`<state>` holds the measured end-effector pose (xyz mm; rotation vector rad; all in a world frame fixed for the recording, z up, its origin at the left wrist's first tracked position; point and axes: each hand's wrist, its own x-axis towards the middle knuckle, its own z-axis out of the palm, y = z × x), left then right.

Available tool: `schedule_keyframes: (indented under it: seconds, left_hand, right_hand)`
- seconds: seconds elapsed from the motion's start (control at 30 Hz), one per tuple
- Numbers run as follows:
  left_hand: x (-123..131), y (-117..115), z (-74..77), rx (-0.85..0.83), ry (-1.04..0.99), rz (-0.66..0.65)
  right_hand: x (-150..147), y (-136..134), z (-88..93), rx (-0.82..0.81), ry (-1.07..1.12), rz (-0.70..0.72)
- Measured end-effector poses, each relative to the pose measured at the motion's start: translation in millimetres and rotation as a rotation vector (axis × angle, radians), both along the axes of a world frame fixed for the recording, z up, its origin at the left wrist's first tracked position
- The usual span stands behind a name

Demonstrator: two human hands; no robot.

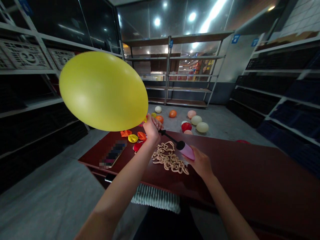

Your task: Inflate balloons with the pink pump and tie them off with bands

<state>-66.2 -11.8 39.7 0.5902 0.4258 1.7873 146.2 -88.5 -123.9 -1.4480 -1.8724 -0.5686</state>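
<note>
A large inflated yellow balloon (103,91) fills the upper left, its neck at my left hand (152,128). The fingers of that hand are closed around the neck, where the black nozzle end of a pump meets it. My right hand (200,162) is wrapped round the pink body of the hand pump (187,151), whose black rod is drawn out toward my left hand. Below the pump lies a tangled heap of beige cord-like pieces (168,158) on the dark red table (232,160). Uninflated balloons, including a yellow one (133,138), lie left of the heap.
A phone (115,154) lies at the table's left end. Several inflated balloons, one of them orange (172,114), rest on the floor beyond the table. Metal shelves (166,75) stand at the back, with loaded racks on both sides.
</note>
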Motion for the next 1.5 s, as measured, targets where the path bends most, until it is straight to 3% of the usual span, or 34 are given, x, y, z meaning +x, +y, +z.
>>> schedule_keyframes:
  seconds: [0.17, 0.33, 0.5, 0.67, 0.83, 0.9, 1.07, 1.2, 1.3, 1.5]
  left_hand:
    - [39.6, -16.4, 2.8, 0.002, 0.019, -0.055]
    - [69.7, -33.0, -5.2, -0.019, 0.028, -0.099]
    - [68.7, -39.2, -13.9, -0.029, 0.043, -0.165]
    - [42.1, -43.8, -17.2, -0.057, 0.052, -0.208]
    - [1.3, -38.7, -19.8, -0.135, 0.115, -0.260]
    - [-23.2, -31.7, -18.5, -0.128, 0.109, -0.228]
    - [-106.1, -12.8, -8.9, -0.130, 0.101, 0.005]
    - [-154.7, -14.3, -12.3, -0.137, 0.218, -0.004]
    - [-163.6, -23.8, -23.5, -0.176, 0.312, -0.055]
    - [-155.8, -36.9, -43.7, -0.189, 0.400, -0.175]
  right_hand:
    - [-7.3, -8.4, 28.1, -0.020, 0.018, -0.051]
    - [-14.2, -23.4, 55.4, -0.100, 0.036, -0.090]
    - [-21.0, -41.2, 72.8, -0.193, -0.041, 0.086]
    - [-42.7, -50.5, 83.2, -0.327, -0.166, 0.017]
    - [-77.1, -49.2, 90.2, -0.416, -0.195, 0.115]
    - [-88.4, -47.7, 91.2, -0.430, -0.232, 0.139]
    - [-95.0, -36.4, 82.7, -0.424, -0.424, 0.185]
    - [-103.0, -11.8, 73.7, -0.347, -0.599, 0.335]
    - [-123.6, 13.3, 68.3, -0.342, -0.577, 0.434]
    - [-166.0, 60.7, 52.2, -0.407, -0.517, 0.586]
